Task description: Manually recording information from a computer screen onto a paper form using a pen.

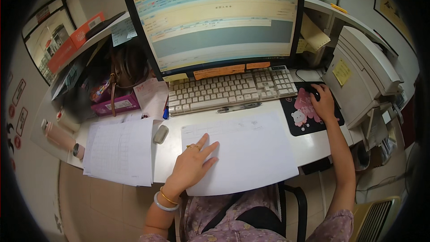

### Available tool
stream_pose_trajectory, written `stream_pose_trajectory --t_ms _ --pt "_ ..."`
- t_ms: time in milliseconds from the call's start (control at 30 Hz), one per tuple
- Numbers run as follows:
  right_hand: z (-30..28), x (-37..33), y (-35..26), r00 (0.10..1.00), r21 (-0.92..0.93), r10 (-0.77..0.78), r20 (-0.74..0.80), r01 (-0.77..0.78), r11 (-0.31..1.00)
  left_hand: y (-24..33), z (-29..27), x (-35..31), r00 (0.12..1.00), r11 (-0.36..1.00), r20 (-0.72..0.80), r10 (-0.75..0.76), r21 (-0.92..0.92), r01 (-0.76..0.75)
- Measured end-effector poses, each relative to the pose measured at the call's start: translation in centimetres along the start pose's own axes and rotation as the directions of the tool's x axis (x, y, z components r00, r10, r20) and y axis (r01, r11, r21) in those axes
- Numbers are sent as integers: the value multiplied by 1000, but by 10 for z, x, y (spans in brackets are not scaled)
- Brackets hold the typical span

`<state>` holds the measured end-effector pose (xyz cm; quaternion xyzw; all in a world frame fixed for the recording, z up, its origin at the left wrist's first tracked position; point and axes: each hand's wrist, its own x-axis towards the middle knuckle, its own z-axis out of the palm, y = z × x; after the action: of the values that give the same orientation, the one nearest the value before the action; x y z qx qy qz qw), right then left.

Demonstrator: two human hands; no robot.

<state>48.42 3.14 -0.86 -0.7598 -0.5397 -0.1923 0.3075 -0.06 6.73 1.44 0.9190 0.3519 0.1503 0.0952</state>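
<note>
Left hand (191, 163) lies spread, pinning white sheet (239, 152) at desk's front edge; right hand (323, 103) cups black mouse (313, 90) on mat (309, 114), right edge.

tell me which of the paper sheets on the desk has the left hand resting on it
The single white sheet in front of the keyboard: the left hand lies flat on its left edge. The stack of printed sheets further left lies untouched.
</note>
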Motion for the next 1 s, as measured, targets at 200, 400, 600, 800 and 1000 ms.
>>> stream_pose_trajectory --t_ms 200,400,600,800,1000 --pt "1 0 -1 1000 14 -9 0 9 1000 -7 -16 14 997 993 81 16 -116 -6" --pt "7 -1 5 1000 19 -25 6 25 1000 -12 -17 57 978 987 137 -157 55 151" --pt "1 0 8 999 19 0 44 -1 1000 -31 -5 80 970 954 -155 -185 206 215" --pt "4 2 2 999 14 -6 43 6 1000 -48 -5 88 968 949 -35 -250 189 252" --pt "3 0 5 1000 11 -9 30 8 1000 -53 -3 95 969 956 -83 -235 163 246"
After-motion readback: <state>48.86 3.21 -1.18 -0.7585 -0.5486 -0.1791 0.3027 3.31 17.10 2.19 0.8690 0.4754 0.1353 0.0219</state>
